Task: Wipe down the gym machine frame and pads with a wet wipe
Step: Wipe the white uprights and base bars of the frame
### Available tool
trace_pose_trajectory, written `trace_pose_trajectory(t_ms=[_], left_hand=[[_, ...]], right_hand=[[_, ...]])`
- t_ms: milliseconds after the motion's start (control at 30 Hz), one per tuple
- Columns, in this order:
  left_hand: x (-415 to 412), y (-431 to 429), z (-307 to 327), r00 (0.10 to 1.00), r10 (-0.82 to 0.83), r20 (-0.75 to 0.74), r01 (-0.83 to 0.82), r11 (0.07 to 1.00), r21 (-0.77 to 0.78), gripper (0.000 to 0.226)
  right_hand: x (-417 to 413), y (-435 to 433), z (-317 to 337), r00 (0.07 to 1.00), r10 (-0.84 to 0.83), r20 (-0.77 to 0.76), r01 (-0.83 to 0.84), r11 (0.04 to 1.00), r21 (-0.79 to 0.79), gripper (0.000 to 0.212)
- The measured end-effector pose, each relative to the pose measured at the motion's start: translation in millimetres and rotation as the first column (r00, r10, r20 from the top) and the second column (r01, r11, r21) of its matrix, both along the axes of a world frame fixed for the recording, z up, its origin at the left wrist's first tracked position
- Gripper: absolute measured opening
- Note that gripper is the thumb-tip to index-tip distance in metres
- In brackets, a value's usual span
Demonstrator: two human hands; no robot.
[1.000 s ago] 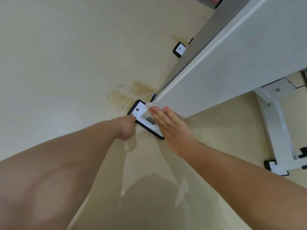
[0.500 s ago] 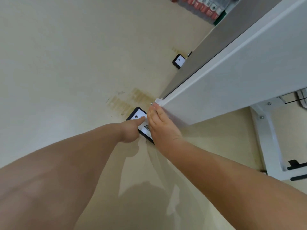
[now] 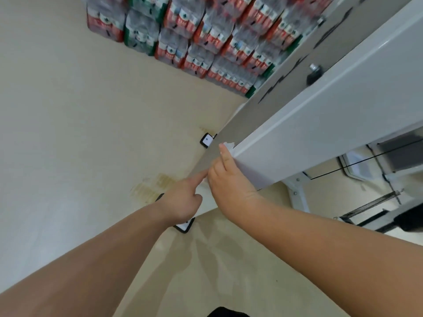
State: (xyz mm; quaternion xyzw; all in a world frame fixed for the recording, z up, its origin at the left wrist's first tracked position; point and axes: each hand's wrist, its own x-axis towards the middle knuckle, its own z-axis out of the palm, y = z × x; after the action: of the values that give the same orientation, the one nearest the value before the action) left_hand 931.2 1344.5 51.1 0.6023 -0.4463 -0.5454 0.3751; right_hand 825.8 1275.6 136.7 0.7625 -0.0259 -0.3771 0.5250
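Right hand (image 3: pixel 229 179) presses the wipe (image 3: pixel 228 145) onto the frame (image 3: pixel 320 124) edge with straight fingers. Left hand (image 3: pixel 183 202) just beside it, index touching the frame, other fingers curled, empty.

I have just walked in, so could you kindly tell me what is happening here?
A person is wiping the white metal gym machine frame. The right hand presses a crumpled white wet wipe against the frame's corner edge, while the left hand touches its grey side with an extended index finger.
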Motion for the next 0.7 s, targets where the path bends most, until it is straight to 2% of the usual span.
trace_pose_trajectory(t_ms=[133,400,567,700], left_hand=[[-5,15,126,0.999,0.051,0.004,-0.050,0.993,-0.110,0.087],[7,23,370,0.997,-0.014,-0.072,0.001,0.986,-0.166,0.085],[16,25,487,0.997,-0.078,-0.019,0.072,0.972,-0.222,0.086],[17,14,545,0.996,-0.079,-0.042,0.065,0.962,-0.264,0.085]], right_hand=[[-6,11,122,1.000,0.006,0.016,-0.005,0.998,-0.066,0.062],[1,20,363,0.986,-0.082,0.145,0.099,0.988,-0.119,0.052],[-9,22,471,0.969,-0.105,0.222,0.128,0.987,-0.095,0.059],[-11,11,545,0.938,-0.082,0.337,0.122,0.987,-0.101,0.059]])
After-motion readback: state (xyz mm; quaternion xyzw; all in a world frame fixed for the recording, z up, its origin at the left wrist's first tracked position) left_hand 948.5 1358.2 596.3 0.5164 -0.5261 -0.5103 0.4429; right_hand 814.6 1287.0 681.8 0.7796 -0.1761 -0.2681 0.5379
